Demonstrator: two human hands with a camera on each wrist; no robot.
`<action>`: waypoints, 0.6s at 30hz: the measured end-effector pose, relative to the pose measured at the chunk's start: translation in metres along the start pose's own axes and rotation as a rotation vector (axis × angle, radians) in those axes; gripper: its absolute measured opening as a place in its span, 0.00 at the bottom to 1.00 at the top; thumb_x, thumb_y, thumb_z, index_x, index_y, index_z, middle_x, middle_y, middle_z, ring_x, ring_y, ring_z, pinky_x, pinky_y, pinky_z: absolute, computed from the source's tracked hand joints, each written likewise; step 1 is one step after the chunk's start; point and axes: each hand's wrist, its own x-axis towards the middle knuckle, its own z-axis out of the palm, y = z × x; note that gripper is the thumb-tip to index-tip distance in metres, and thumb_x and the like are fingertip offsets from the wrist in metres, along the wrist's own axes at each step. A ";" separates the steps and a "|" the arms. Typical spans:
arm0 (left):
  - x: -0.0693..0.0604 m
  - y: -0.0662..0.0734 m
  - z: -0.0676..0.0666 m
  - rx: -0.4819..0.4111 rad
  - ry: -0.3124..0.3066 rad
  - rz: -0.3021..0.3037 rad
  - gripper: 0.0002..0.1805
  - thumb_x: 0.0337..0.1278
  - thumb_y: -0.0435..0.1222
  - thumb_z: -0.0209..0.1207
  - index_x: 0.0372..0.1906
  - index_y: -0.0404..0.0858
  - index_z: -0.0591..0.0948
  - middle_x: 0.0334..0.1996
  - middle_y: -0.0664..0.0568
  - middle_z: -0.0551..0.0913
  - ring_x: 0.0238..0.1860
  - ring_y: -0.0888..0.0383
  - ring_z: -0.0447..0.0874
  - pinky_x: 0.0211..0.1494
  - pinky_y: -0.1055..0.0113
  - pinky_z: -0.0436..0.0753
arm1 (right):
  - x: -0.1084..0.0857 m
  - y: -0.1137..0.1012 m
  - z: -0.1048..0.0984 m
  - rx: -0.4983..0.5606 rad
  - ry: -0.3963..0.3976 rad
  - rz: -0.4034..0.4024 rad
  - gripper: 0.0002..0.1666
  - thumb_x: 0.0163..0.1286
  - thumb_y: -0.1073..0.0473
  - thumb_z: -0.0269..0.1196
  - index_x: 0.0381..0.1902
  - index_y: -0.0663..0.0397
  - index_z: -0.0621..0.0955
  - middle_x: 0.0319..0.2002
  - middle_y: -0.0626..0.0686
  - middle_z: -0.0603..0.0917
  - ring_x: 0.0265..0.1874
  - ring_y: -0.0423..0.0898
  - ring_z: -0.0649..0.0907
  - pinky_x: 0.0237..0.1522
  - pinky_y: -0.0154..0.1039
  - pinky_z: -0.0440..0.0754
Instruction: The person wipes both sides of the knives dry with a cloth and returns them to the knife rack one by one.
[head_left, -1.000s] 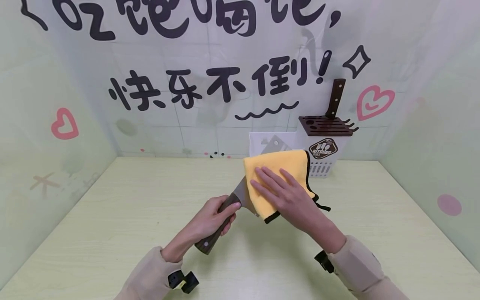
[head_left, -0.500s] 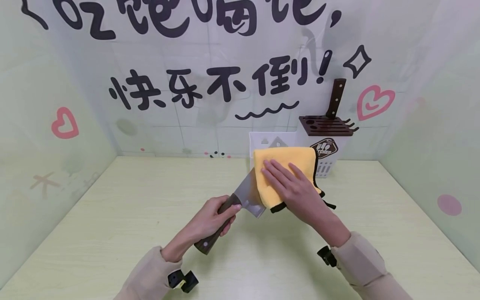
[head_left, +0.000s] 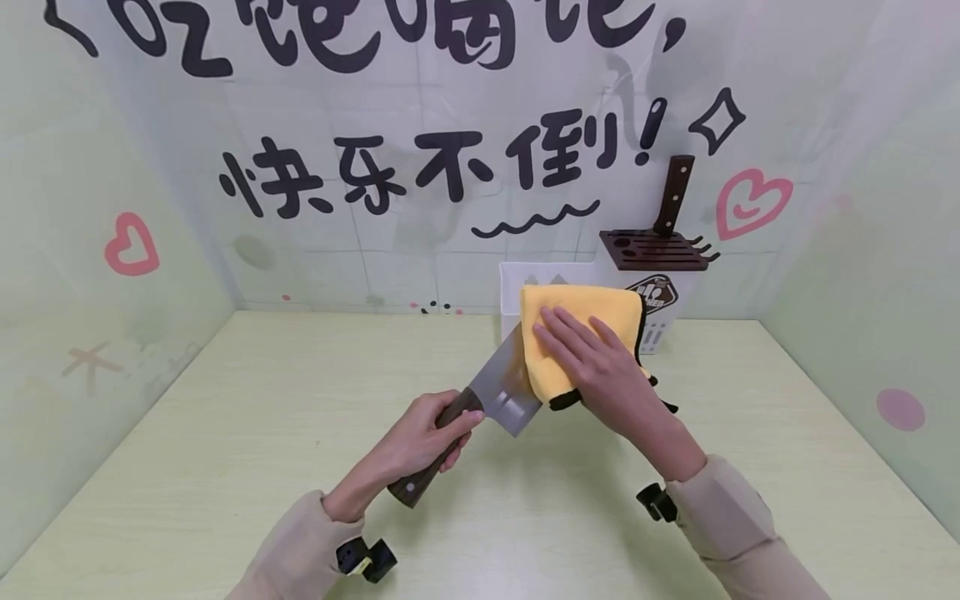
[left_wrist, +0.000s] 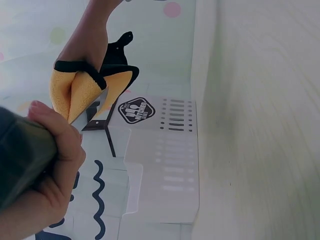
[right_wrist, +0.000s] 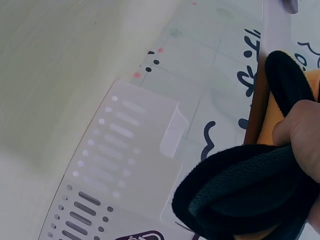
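Observation:
A cleaver is held up above the table, its blade slanting away to the upper right. My left hand grips its dark wooden handle, with the thumb lying along the top. Over the outer part of the blade lies a yellow cloth with black trim. My right hand rests on the cloth with its fingers spread across the upper face. The right wrist view shows the thumb on the other side, so the cloth and blade are pinched between. The blade's tip is hidden under the cloth.
Behind the cloth stands a white knife holder with a brown slotted top, against the back wall. A dark-handled knife rises out of it. The pale wooden table spreads around, bounded by printed walls.
My right hand and the cloth have slid up and to the right along the blade, toward its far end. More of the metal near the handle now shows. The left hand stays put.

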 end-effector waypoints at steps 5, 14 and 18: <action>0.000 -0.001 -0.001 0.011 -0.004 0.012 0.16 0.62 0.42 0.50 0.32 0.30 0.69 0.17 0.47 0.72 0.12 0.60 0.70 0.15 0.67 0.73 | 0.000 0.003 0.001 0.011 0.005 0.012 0.38 0.47 0.80 0.60 0.59 0.60 0.68 0.61 0.57 0.67 0.61 0.51 0.65 0.55 0.53 0.66; -0.001 0.000 -0.001 0.011 -0.008 0.025 0.16 0.62 0.42 0.50 0.31 0.30 0.69 0.17 0.48 0.71 0.12 0.60 0.69 0.14 0.67 0.72 | 0.002 0.008 0.000 0.058 0.005 0.071 0.38 0.47 0.78 0.62 0.59 0.61 0.68 0.61 0.58 0.67 0.61 0.53 0.65 0.56 0.52 0.65; -0.001 -0.001 -0.001 0.015 -0.004 0.030 0.16 0.62 0.41 0.50 0.31 0.30 0.69 0.16 0.49 0.71 0.11 0.60 0.70 0.14 0.67 0.72 | 0.002 0.010 -0.001 0.077 -0.004 0.100 0.39 0.47 0.77 0.64 0.60 0.61 0.67 0.61 0.59 0.67 0.62 0.53 0.64 0.56 0.52 0.65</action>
